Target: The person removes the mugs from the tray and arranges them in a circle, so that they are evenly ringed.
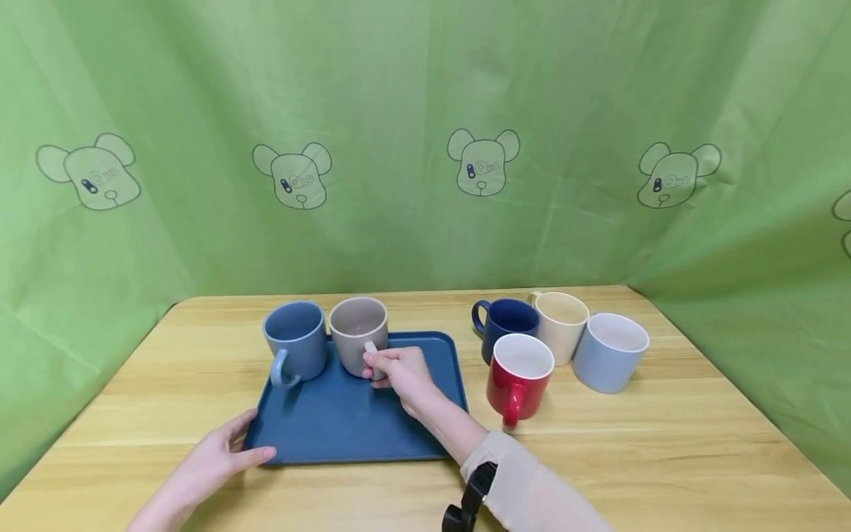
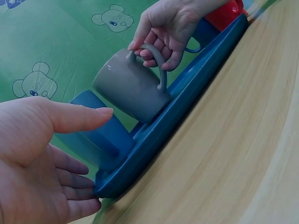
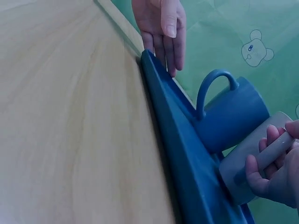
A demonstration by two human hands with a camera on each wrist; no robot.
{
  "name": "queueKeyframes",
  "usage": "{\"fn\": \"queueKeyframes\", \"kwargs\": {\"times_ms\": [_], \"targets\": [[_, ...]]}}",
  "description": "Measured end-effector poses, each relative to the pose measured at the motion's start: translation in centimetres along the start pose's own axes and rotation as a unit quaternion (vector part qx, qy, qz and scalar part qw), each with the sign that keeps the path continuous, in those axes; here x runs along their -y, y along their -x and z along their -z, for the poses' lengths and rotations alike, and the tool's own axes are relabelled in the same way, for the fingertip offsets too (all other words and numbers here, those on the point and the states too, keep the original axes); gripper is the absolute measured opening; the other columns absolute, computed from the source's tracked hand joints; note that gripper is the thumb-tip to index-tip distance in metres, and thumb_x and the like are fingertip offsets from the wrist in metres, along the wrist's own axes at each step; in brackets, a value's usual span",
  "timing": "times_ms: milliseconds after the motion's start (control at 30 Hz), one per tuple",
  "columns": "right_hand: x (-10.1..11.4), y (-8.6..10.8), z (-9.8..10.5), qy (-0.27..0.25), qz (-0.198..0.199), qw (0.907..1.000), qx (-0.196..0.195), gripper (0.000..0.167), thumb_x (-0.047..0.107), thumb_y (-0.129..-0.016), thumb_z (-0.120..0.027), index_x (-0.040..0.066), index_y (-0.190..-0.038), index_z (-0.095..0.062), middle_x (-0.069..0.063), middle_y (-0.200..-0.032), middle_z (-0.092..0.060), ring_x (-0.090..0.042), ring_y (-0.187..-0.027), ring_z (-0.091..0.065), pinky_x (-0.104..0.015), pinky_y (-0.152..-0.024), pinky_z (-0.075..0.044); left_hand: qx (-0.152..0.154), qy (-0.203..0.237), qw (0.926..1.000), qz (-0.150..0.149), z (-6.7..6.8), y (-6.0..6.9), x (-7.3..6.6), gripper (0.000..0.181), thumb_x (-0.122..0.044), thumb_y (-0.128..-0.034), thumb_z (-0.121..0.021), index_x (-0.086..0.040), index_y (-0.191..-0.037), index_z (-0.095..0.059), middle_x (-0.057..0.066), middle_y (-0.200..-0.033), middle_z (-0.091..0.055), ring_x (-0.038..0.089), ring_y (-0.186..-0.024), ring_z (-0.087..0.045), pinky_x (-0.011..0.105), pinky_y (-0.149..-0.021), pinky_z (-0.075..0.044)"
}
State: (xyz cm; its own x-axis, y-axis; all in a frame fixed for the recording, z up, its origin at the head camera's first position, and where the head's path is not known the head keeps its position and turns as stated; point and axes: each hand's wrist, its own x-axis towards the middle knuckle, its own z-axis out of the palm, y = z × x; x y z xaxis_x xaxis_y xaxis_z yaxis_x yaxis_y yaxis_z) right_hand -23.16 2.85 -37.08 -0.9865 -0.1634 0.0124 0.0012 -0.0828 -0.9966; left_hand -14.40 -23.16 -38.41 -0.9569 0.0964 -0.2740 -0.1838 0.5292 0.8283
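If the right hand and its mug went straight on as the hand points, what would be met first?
Most likely the medium-blue mug, just left of the grey mug that the right hand grips; their spacing in depth is hard to judge.

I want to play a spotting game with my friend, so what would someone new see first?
Probably the shiny red mug, on the table to the right of the blue tray. Next might be the right hand holding the gray mug by its handle, at the tray's far side. Behind everything hangs a big green cloth with bear faces across it.
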Motion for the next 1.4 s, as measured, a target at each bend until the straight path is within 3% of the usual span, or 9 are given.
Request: {"fn": "queueKeyframes", "kwargs": {"times_ms": [167, 500, 900, 1067, 1167, 1400], "targets": [[1.3, 0.1, 0.4, -0.009, 0.013, 0.9998, 0.014, 0.023, 0.004, -0.086, -0.062, -0.016, -0.096, -0.065, -0.004, -0.063, -0.064, -0.01, -0.062, -0.062, -0.028, -0.06, -0.055, -0.002, -0.005, 0.9999, -0.011, 0.0, 0.0, -0.1, 0.087, -0.031, -0.0848, -0.068, 0.015, -0.14, -0.018, 0.037, -0.142, -0.017, 0.049, -0.127, -0.029, 0.052, -0.099, -0.036], [4.7, 0.9, 1.8, -0.021, 0.014, 0.9994, 0.022, 0.024, 0.003, -0.087, -0.06, -0.018, -0.1, -0.062, -0.004, -0.065, -0.064, -0.012, -0.064, -0.063, -0.03, -0.063, -0.055, -0.001, -0.005, 1.0, -0.003, 0.1, 0.0, -0.2, 0.089, -0.034, -0.0841, -0.068, 0.015, -0.14, -0.019, 0.038, -0.142, -0.018, 0.05, -0.127, -0.029, 0.052, -0.099, -0.037], [8.6, 3.2, 6.2, -0.024, 0.047, 0.9983, 0.024, 0.029, 0.0, -0.088, -0.059, -0.022, -0.106, -0.058, -0.003, -0.064, -0.065, -0.013, -0.067, -0.065, -0.032, -0.067, -0.056, 0.002, -0.015, 0.9999, 0.007, 0.1, 0.1, -0.2, 0.091, -0.037, -0.0838, -0.068, 0.014, -0.14, -0.018, 0.037, -0.142, -0.017, 0.051, -0.127, -0.028, 0.054, -0.099, -0.035], [9.8, 4.6, 8.6, -0.055, 0.051, 0.9965, 0.038, 0.015, 0.0, -0.089, -0.057, -0.003, -0.09, -0.071, -0.005, -0.067, -0.066, -0.018, -0.072, -0.067, -0.033, -0.07, -0.056, 0.003, -0.014, 0.9999, 0.005, 0.0, 0.2, -0.1, 0.09, -0.036, -0.0839, -0.068, 0.014, -0.14, -0.018, 0.037, -0.143, -0.017, 0.05, -0.127, -0.028, 0.053, -0.099, -0.036], [10.6, 5.4, 9.8, -0.066, 0.057, 0.995, 0.049, 0.025, -0.001, -0.09, -0.053, 0.008, -0.078, -0.074, -0.004, -0.068, -0.067, -0.017, -0.072, -0.066, -0.031, -0.07, -0.056, 0.004, -0.012, 0.9999, 0.007, 0.0, 0.2, -0.1, 0.09, -0.036, -0.084, -0.068, 0.014, -0.141, -0.018, 0.037, -0.143, -0.017, 0.05, -0.127, -0.028, 0.053, -0.099, -0.036], [12.0, 7.7, 13.2, -0.067, 0.085, 0.9922, 0.062, 0.028, 0.001, -0.092, -0.051, 0.011, -0.079, -0.074, -0.002, -0.073, -0.068, -0.012, -0.073, -0.065, -0.032, -0.074, -0.055, 0.007, -0.011, 0.9999, 0.011, 0.1, 0.2, -0.1, 0.09, -0.037, -0.0847, -0.067, 0.013, -0.141, -0.017, 0.037, -0.143, -0.016, 0.05, -0.127, -0.028, 0.053, -0.099, -0.036]]}}
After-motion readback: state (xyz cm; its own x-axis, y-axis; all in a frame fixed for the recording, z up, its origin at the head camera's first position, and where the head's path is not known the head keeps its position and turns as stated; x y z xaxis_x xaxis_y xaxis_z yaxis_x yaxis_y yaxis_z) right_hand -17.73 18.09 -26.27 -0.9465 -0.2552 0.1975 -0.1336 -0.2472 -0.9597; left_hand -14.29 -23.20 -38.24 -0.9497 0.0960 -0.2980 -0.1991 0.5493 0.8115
